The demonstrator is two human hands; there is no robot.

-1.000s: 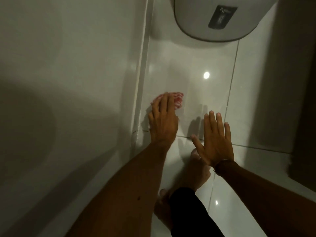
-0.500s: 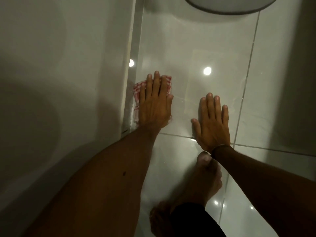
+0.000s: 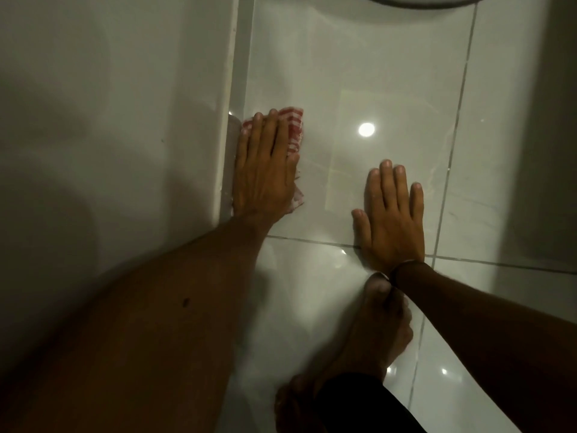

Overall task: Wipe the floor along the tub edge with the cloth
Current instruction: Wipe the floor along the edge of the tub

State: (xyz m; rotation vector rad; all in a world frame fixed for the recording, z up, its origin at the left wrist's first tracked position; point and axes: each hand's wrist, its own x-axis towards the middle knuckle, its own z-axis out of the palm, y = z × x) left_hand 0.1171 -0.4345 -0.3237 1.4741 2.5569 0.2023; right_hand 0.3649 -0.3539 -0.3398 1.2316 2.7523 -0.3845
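Note:
A red-and-white striped cloth (image 3: 293, 126) lies flat on the glossy white floor tile (image 3: 343, 73), right against the base of the white tub (image 3: 125, 104). My left hand (image 3: 265, 173) presses flat on top of the cloth, fingers straight and close together, its edge touching the tub's side. Most of the cloth is hidden under the palm; only its far end and a right corner show. My right hand (image 3: 392, 217) rests flat on the bare tile to the right, fingers slightly spread, holding nothing.
The tub wall fills the left of the view. A grey rounded object (image 3: 418, 0) sits at the top edge. My bare feet (image 3: 374, 326) stand on the tiles just behind my right wrist. A darker wall or panel (image 3: 559, 120) runs along the right.
My left hand has slid the cloth left, from a little out on the tile to tight against the tub base. The right hand stays planted; the view has moved closer.

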